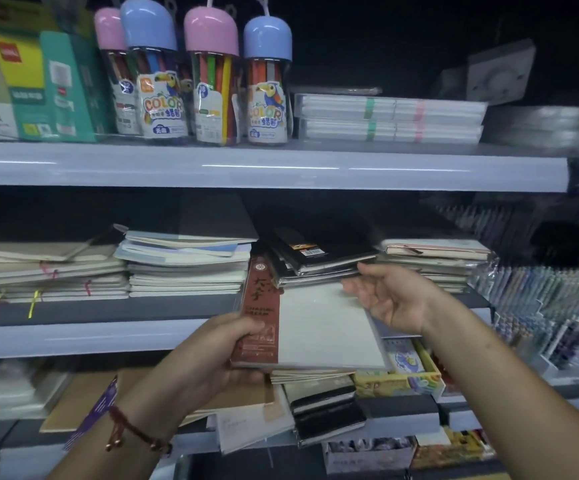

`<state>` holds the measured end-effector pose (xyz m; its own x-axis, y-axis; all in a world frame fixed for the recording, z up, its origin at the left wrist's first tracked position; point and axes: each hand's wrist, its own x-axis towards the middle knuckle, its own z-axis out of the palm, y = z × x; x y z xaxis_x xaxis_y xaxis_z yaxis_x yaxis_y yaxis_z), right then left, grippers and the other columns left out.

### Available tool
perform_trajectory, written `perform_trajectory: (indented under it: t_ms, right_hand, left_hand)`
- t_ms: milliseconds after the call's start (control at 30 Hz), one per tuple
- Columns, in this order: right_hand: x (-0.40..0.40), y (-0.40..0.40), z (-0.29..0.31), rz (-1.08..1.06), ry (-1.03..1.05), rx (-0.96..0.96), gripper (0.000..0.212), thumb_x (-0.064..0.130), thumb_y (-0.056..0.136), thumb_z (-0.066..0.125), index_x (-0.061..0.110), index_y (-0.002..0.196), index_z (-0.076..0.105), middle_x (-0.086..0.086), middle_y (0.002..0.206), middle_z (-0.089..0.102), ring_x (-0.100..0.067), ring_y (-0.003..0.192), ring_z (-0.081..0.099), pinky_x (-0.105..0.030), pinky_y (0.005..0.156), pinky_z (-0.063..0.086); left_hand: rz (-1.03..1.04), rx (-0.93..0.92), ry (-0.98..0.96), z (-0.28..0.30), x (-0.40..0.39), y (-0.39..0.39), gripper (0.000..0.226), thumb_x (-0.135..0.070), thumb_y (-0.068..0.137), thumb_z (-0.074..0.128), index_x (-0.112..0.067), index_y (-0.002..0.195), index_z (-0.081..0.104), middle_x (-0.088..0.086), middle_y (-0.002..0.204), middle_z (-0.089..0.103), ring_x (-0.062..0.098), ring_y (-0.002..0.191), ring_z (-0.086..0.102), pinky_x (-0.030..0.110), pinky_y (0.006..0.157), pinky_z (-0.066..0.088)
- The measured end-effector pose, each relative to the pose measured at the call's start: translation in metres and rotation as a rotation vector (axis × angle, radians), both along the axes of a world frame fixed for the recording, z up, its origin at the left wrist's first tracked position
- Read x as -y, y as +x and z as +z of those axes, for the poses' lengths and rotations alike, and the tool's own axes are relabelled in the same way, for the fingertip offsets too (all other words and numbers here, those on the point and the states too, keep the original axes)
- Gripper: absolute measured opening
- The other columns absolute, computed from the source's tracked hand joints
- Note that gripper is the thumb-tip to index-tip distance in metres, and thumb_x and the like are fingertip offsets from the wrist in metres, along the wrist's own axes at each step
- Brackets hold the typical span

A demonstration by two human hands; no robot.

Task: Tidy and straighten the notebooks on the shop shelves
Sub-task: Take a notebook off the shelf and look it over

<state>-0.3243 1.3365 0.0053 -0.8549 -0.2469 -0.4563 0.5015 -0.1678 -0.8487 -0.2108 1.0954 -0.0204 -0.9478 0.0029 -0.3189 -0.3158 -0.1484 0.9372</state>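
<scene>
My left hand [224, 344] grips a white notebook with a brown-red spine band [329, 330] by its left edge, in front of the middle shelf. The notebook's far end lies under a tilted stack of black wrapped notebooks [319, 259]. My right hand [388, 297] is palm-up with relaxed fingers at the notebook's right side, its fingertips touching the bottom of the black stack. White and pale notebook stacks [184, 268] and cream notebooks with ribbon markers [45, 271] lie to the left on the same shelf.
Another notebook stack [437, 263] sits right of the black one. Crayon tubs with pink and blue caps [211, 81] and flat white packs [388, 116] stand on the upper shelf. The lower shelf holds jumbled notebooks [326, 407] and a colourful box [398, 372]. Pens [551, 306] fill the right.
</scene>
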Motion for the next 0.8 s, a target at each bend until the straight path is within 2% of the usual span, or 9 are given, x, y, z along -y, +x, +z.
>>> perform_trajectory:
  t_ms: [300, 433, 500, 567, 633, 667, 700, 767, 800]
  right_hand:
    - [-0.004, -0.014, -0.008, 0.097, 0.226, -0.101, 0.038, 0.037, 0.105, 0.045, 0.007, 0.096, 0.066, 0.006, 0.048, 0.042, -0.001, 0.032, 0.031, -0.012, 0.026, 0.018]
    - [-0.003, -0.016, -0.019, 0.072, 0.38, -0.213, 0.04, 0.04, 0.104, 0.045, 0.009, 0.089, 0.064, 0.006, 0.048, 0.039, -0.004, 0.035, 0.028, -0.015, 0.03, 0.019]
    - [0.0, -0.013, -0.025, 0.031, 0.46, -0.265, 0.042, 0.042, 0.104, 0.046, 0.011, 0.084, 0.064, 0.005, 0.047, 0.041, -0.006, 0.038, 0.03, -0.018, 0.033, 0.02]
    - [0.002, -0.007, -0.031, -0.021, 0.507, -0.33, 0.041, 0.044, 0.103, 0.048, 0.013, 0.08, 0.064, 0.005, 0.047, 0.046, -0.008, 0.04, 0.035, -0.019, 0.036, 0.025]
    - [0.005, 0.008, -0.037, -0.04, 0.531, -0.389, 0.039, 0.046, 0.101, 0.05, 0.014, 0.083, 0.064, 0.004, 0.054, 0.054, -0.011, 0.046, 0.045, -0.021, 0.043, 0.036]
    - [0.007, 0.02, -0.04, -0.023, 0.539, -0.41, 0.04, 0.05, 0.1, 0.051, 0.015, 0.087, 0.065, 0.003, 0.063, 0.06, -0.013, 0.055, 0.053, -0.024, 0.053, 0.043]
    - [0.01, 0.034, -0.044, 0.019, 0.542, -0.419, 0.043, 0.055, 0.097, 0.053, 0.016, 0.09, 0.067, 0.004, 0.073, 0.067, -0.015, 0.067, 0.061, -0.03, 0.066, 0.049]
    - [0.019, 0.068, -0.052, 0.161, 0.433, -0.358, 0.043, 0.058, 0.094, 0.055, 0.019, 0.097, 0.074, 0.003, 0.093, 0.077, -0.02, 0.091, 0.071, -0.038, 0.088, 0.05]
    - [0.025, 0.085, -0.053, 0.221, 0.298, -0.278, 0.038, 0.052, 0.095, 0.057, 0.019, 0.101, 0.075, -0.001, 0.099, 0.077, -0.023, 0.096, 0.073, -0.039, 0.091, 0.051]
  left_hand:
    - [0.014, -0.022, 0.036, -0.002, -0.009, 0.058, 0.022, -0.007, 0.092, 0.057, 0.002, 0.11, 0.066, 0.02, 0.07, 0.065, 0.026, 0.049, 0.059, 0.027, 0.04, 0.045]
    - [0.026, -0.019, 0.104, -0.003, -0.012, 0.078, 0.04, -0.008, 0.07, 0.064, 0.006, 0.106, 0.067, 0.027, 0.07, 0.062, 0.03, 0.04, 0.056, 0.028, 0.033, 0.044]
    - [0.046, -0.04, 0.119, -0.005, -0.008, 0.089, 0.035, -0.005, 0.064, 0.066, 0.007, 0.097, 0.071, 0.028, 0.068, 0.063, 0.033, 0.04, 0.058, 0.033, 0.031, 0.047]
    - [-0.001, -0.083, 0.122, -0.013, 0.004, 0.094, 0.031, -0.003, 0.062, 0.076, -0.004, 0.093, 0.078, 0.029, 0.083, 0.07, 0.039, 0.057, 0.067, 0.042, 0.044, 0.056]
    - [-0.003, -0.211, -0.002, -0.031, 0.026, 0.095, 0.046, -0.02, 0.071, 0.082, -0.018, 0.116, 0.074, 0.023, 0.111, 0.071, 0.041, 0.092, 0.071, 0.052, 0.077, 0.06]
    - [0.041, -0.232, -0.067, -0.087, 0.061, 0.067, 0.05, -0.029, 0.079, 0.078, -0.021, 0.127, 0.067, 0.019, 0.122, 0.068, 0.039, 0.107, 0.067, 0.054, 0.091, 0.055]
    - [0.085, -0.267, 0.009, -0.126, 0.09, 0.044, 0.048, -0.03, 0.089, 0.072, -0.019, 0.135, 0.061, 0.017, 0.128, 0.065, 0.039, 0.116, 0.063, 0.052, 0.099, 0.051]
    - [0.093, -0.309, 0.168, -0.134, 0.104, 0.047, 0.041, -0.024, 0.094, 0.066, -0.02, 0.135, 0.061, 0.016, 0.129, 0.065, 0.04, 0.119, 0.062, 0.045, 0.097, 0.052]
    - [0.1, -0.323, 0.14, -0.108, 0.089, 0.073, 0.037, -0.018, 0.089, 0.067, -0.022, 0.126, 0.069, 0.015, 0.121, 0.07, 0.035, 0.11, 0.067, 0.041, 0.09, 0.056]
